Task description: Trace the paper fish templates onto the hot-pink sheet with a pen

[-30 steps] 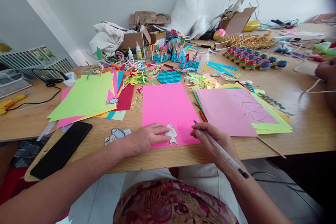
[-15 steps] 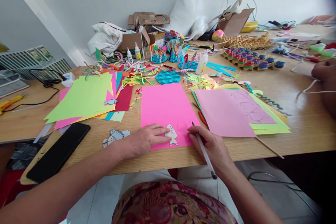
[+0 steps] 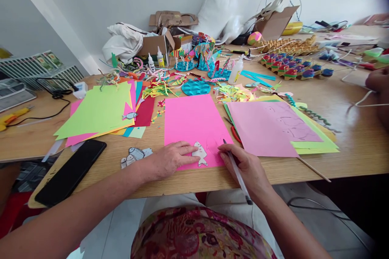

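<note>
A bright pink sheet (image 3: 194,119) lies before me at the table's front. My left hand (image 3: 170,157) rests flat on its lower left part, fingers stretched out, the tips touching a white paper fish cutout (image 3: 199,153). In my right hand (image 3: 244,164) is a pen (image 3: 239,175), its tip down on the pink sheet. Faint pen lines show between the cutout and the pen. More grey fish cutouts (image 3: 136,153) lie beside my left wrist, partly behind it. Red-handled scissors (image 3: 235,133) sit partly under the mauve sheet (image 3: 261,129), which bears fish outlines.
Left stand a stack of coloured paper (image 3: 94,109) and a black phone (image 3: 71,172). A wooden stick (image 3: 314,170) lies at right. Behind are paper scraps, a glue bottle (image 3: 236,71), blue bases (image 3: 196,88) and painted egg cartons (image 3: 296,66). Another person's hand (image 3: 378,79) shows far right.
The whole view has shifted slightly. My left hand stays flat by the fish cutout; the right hand, with the pen, has barely moved. The faint outline on the pink sheet looks a little longer.
</note>
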Available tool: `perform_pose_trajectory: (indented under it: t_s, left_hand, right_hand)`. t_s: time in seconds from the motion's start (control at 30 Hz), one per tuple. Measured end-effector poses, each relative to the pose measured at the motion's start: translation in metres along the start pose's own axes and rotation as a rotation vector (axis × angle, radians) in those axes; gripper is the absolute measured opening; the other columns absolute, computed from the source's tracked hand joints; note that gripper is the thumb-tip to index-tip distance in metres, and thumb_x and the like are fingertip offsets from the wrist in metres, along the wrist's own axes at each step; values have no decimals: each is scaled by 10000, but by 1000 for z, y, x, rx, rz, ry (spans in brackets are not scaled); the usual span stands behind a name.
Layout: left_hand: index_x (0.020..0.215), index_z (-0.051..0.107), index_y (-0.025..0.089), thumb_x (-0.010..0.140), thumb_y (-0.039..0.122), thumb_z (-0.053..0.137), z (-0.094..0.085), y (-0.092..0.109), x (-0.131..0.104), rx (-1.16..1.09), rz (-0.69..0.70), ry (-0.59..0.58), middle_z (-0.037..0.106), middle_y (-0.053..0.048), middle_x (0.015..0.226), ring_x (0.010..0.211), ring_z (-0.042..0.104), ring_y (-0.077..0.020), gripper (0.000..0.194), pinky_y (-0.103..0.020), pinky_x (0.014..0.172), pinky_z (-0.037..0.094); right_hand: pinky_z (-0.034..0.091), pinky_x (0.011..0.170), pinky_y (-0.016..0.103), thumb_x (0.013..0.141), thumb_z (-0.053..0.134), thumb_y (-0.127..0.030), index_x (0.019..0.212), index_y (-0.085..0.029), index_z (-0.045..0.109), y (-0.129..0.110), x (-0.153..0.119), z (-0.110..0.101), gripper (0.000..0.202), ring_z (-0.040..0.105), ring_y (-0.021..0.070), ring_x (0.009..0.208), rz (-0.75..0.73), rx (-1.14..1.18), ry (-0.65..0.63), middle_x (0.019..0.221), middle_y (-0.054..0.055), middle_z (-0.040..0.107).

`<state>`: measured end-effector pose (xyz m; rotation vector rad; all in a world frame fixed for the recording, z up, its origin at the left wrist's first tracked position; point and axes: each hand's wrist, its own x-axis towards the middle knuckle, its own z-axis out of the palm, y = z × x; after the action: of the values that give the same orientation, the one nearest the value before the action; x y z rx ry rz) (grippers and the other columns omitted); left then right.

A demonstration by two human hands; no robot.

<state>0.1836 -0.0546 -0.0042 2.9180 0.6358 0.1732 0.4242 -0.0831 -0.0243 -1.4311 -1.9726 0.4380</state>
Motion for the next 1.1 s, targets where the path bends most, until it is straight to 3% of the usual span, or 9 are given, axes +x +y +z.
perform_pose_trajectory:
  t_s: [0.2,0.33,0.47,0.6,1.1]
  left_hand:
    - [1164,557,177,877,131,389,-3,0,4,29,-2,16,470,-123,1274,1137,397,-264,336,-419,964,353]
    - [1117,587,172,878,131,421,-3,-5,12,-70,41,46,513,-115,1207,1115,416,-228,294,-378,975,344]
    - [984,647,160,891,121,417,-4,-11,22,-233,39,61,590,-87,1056,1015,494,-176,251,-304,916,387]
    - [862,670,160,874,91,442,-5,-15,30,-360,-19,69,618,-58,950,902,544,-138,238,-243,827,422]
    - [772,646,148,819,74,516,1,-21,39,-450,-33,99,615,-37,821,812,542,-125,156,-229,784,409]
  right_hand:
    - [442,617,238,837,449,-287,881,-172,610,-11,1,-12,203,613,153,680,-2,120,-20,752,46,663]
    - [419,566,227,872,382,-300,904,-178,589,-23,1,-19,242,560,128,609,70,318,-154,640,8,606]
    - [385,523,223,846,392,-259,896,-189,509,-31,2,-13,145,495,121,562,121,427,-226,583,-30,554]
    - [359,509,227,823,404,-242,754,-199,472,-34,4,-4,106,476,119,543,129,447,-246,557,-35,526]
    - [336,491,202,773,439,-174,709,-180,508,-39,10,9,94,451,100,535,56,329,-254,583,-31,534]
